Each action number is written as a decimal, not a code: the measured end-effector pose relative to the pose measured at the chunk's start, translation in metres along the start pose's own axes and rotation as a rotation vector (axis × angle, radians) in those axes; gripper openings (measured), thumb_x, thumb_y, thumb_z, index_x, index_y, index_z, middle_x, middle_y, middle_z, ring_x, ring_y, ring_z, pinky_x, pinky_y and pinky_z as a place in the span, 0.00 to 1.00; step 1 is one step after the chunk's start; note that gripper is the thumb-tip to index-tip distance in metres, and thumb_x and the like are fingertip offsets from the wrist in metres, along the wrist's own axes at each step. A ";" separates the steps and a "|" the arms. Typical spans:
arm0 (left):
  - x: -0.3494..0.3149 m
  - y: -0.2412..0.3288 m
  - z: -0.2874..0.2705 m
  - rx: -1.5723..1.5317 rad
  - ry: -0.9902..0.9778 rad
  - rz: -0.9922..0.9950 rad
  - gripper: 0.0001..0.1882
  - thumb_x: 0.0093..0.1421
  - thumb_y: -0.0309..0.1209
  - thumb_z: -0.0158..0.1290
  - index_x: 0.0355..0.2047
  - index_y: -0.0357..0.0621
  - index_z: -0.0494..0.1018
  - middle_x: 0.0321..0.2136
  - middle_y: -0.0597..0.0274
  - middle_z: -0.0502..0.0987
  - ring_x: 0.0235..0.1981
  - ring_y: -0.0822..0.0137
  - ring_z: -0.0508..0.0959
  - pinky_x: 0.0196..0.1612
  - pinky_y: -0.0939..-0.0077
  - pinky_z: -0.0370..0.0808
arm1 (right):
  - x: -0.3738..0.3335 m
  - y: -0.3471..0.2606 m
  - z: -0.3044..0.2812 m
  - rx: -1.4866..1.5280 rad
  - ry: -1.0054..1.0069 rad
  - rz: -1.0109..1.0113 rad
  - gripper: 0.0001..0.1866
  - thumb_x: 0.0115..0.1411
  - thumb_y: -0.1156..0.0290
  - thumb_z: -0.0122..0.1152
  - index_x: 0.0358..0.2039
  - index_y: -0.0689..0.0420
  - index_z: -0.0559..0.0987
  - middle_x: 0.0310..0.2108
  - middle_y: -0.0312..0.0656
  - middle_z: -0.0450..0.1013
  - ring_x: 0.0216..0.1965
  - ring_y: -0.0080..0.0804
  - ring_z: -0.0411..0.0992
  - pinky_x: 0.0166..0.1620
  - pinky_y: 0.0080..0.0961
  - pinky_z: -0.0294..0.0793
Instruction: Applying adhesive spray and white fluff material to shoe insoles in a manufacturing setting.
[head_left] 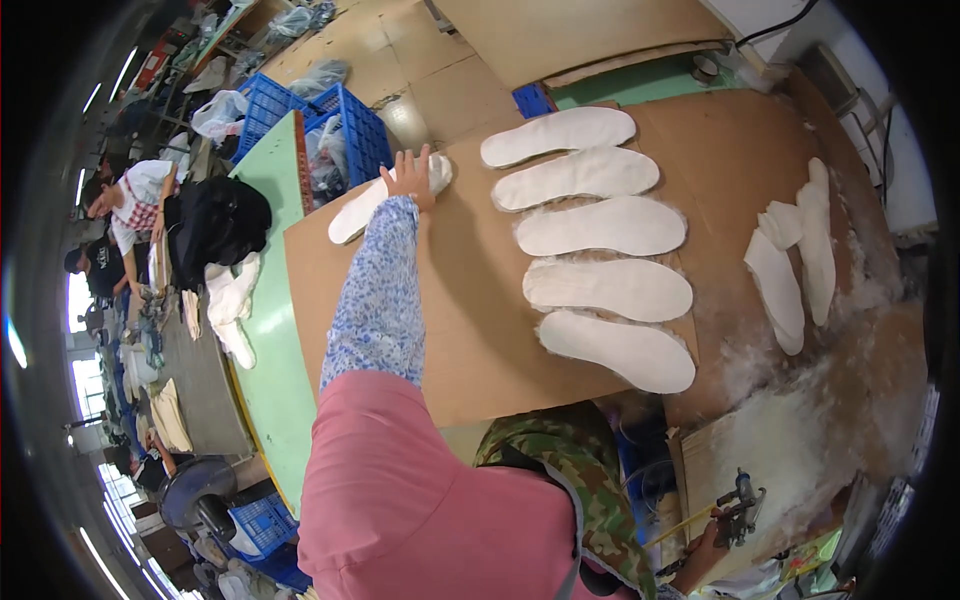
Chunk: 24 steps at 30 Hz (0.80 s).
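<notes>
My left hand (408, 180) reaches out over the far left of the cardboard sheet (470, 355), fingers spread, on or just above a white fleecy insole (352, 217). The hand and sleeve hide part of that insole. To its right, several more insoles (602, 223) lie side by side in a column, their edges fuzzy. Low at the right, my right hand (708, 545) is closed around a metal spray gun (740, 505), well apart from the insoles. A yellowish hose (680, 527) runs beside this hand.
More insoles (790, 260) lie loosely at the right amid white fluff. Blue crates (355, 140) with plastic bags stand beyond the left edge. A green table (270, 320) adjoins the cardboard, with white pieces on it. Two people (135, 205) work farther left.
</notes>
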<state>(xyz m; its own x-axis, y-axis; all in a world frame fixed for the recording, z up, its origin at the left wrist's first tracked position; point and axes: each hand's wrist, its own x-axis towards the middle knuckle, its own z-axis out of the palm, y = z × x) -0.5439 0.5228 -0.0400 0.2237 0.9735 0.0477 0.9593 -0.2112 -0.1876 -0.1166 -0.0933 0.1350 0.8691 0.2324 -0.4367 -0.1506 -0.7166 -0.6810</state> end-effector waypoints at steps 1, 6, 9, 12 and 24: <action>0.009 0.005 -0.003 -0.023 -0.151 -0.035 0.49 0.49 0.29 0.52 0.69 0.57 0.40 0.63 0.53 0.56 0.67 0.52 0.52 0.63 0.32 0.47 | -0.001 0.005 0.000 0.048 0.007 -0.049 0.21 0.63 0.76 0.50 0.58 0.62 0.67 0.44 0.35 0.74 0.14 0.11 0.53 0.15 0.12 0.53; 0.013 0.026 -0.010 -0.116 -0.297 -0.002 0.50 0.51 0.34 0.53 0.70 0.57 0.37 0.63 0.46 0.54 0.68 0.51 0.49 0.63 0.30 0.42 | -0.012 0.000 0.000 0.047 0.028 0.046 0.21 0.64 0.75 0.50 0.58 0.62 0.67 0.43 0.35 0.74 0.13 0.11 0.52 0.15 0.12 0.52; 0.015 0.056 -0.011 -0.147 -0.345 0.057 0.53 0.49 0.40 0.58 0.70 0.56 0.37 0.67 0.45 0.46 0.70 0.50 0.44 0.64 0.31 0.40 | -0.013 0.011 -0.002 0.074 0.039 0.062 0.19 0.64 0.75 0.51 0.56 0.62 0.69 0.41 0.35 0.73 0.14 0.11 0.52 0.15 0.12 0.52; 0.023 0.072 -0.011 -0.132 -0.245 0.136 0.54 0.50 0.54 0.57 0.70 0.58 0.38 0.70 0.49 0.38 0.70 0.48 0.40 0.64 0.32 0.40 | -0.016 0.014 -0.003 0.116 0.037 0.051 0.14 0.63 0.72 0.53 0.50 0.59 0.73 0.33 0.30 0.71 0.14 0.09 0.51 0.15 0.12 0.50; 0.007 0.380 -0.092 -1.169 -0.071 0.786 0.14 0.62 0.27 0.47 0.47 0.44 0.74 0.37 0.47 0.79 0.40 0.51 0.79 0.43 0.61 0.74 | -0.006 0.036 -0.012 0.211 0.144 0.006 0.11 0.59 0.75 0.58 0.42 0.57 0.78 0.18 0.26 0.63 0.16 0.13 0.57 0.19 0.16 0.54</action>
<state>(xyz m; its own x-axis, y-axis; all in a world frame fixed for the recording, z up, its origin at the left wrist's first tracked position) -0.1619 0.4410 -0.0209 0.7844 0.5642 0.2575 0.1852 -0.6094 0.7709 -0.1218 -0.1282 0.1198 0.9236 0.1221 -0.3634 -0.2378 -0.5611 -0.7929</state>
